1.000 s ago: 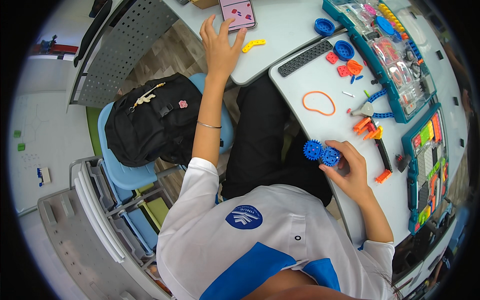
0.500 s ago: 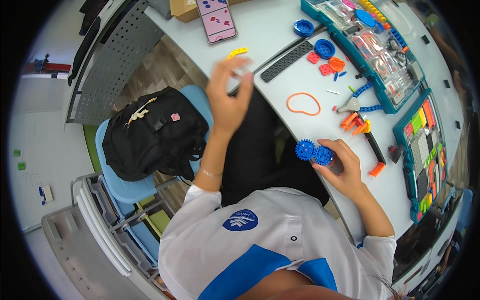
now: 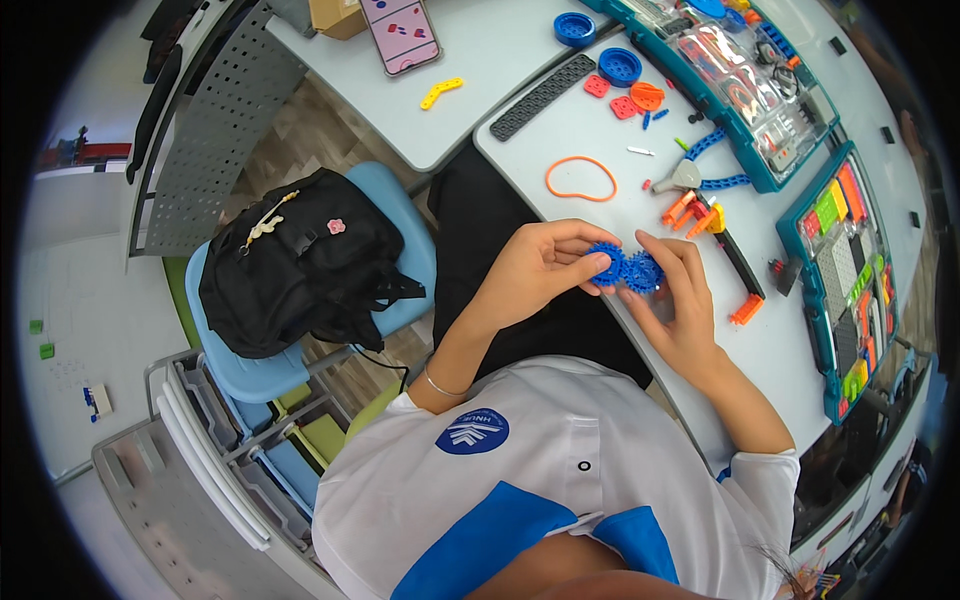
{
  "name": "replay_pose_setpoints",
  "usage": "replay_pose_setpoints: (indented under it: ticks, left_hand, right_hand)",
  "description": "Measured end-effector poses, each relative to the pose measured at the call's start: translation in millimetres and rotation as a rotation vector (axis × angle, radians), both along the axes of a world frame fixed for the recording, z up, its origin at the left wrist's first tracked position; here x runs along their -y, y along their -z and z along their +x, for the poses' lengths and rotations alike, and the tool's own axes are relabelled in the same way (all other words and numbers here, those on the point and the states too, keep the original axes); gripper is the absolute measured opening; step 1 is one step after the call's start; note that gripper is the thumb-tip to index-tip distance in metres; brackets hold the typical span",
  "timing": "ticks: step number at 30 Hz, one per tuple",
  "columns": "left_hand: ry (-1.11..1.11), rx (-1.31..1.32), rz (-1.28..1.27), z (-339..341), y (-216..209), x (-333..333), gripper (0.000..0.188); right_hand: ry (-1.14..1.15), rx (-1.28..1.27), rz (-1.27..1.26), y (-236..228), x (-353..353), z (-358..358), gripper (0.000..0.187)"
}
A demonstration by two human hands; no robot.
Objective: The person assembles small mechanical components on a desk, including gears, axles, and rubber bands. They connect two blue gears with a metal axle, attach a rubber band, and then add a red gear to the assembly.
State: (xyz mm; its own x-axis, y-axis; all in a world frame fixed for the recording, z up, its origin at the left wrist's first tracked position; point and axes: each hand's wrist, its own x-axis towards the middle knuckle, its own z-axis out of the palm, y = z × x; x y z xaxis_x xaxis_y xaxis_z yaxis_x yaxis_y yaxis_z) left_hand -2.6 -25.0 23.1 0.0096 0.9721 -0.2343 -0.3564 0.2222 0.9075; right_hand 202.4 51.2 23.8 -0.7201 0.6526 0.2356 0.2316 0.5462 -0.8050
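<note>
Two blue toothed gears sit side by side between my hands at the table's near edge. My left hand [image 3: 545, 270] pinches the left blue gear [image 3: 606, 263], its thumb on the gear's face. The right blue gear [image 3: 642, 271] is held between the thumb and fingers of my right hand [image 3: 677, 303]. Their rims meet or overlap; whether a part joins them I cannot tell. Beyond my hands lie an orange rubber band [image 3: 582, 178] and orange clip-like pieces [image 3: 684, 211] attached near a black bar [image 3: 738, 262].
A black perforated strip [image 3: 543, 97], blue wheels [image 3: 620, 67] and red plates [image 3: 624, 107] lie farther back. Two teal parts cases [image 3: 776, 184] [image 3: 833, 410] line the right. A phone [image 3: 401, 36] and yellow bent beam [image 3: 441, 93] rest far left. A black backpack [image 3: 290, 285] sits on a blue chair.
My left hand has come down from near the yellow beam to the gears and now grips the left one. The right hand keeps hold of its gear. The view has shifted slightly.
</note>
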Motion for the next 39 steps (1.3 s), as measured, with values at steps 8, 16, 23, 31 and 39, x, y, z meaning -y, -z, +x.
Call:
replay_pose_setpoints:
  ticks: [8, 16, 23, 31, 39]
  left_hand:
    - [-0.182, -0.047, -0.02, 20.2, 8.3, 4.0, 0.031]
    - [-0.459, -0.564, 0.17, -1.4, 2.3, -0.5, 0.023]
    - [-0.663, -1.047, 0.298, -25.2, 3.3, -16.9, 0.021]
    - [-0.711, -1.444, 0.447, -55.5, 19.3, -65.0, 0.027]
    - [-0.469, -1.696, 0.65, -66.5, 40.6, -136.4, 0.027]
  right_hand:
    - [0.079, 0.156, 0.3, 7.9, 2.3, 0.4, 0.054]
    - [0.136, 0.202, 0.328, 9.1, -1.0, 0.2, 0.054]
    - [0.144, 0.243, 0.393, 13.6, -5.7, 2.6, 0.056]
    - [0.232, 0.196, 0.474, -6.9, -4.1, 1.8, 0.057]
    - [0.188, 0.142, 0.685, -48.3, -85.1, -15.1, 0.019]
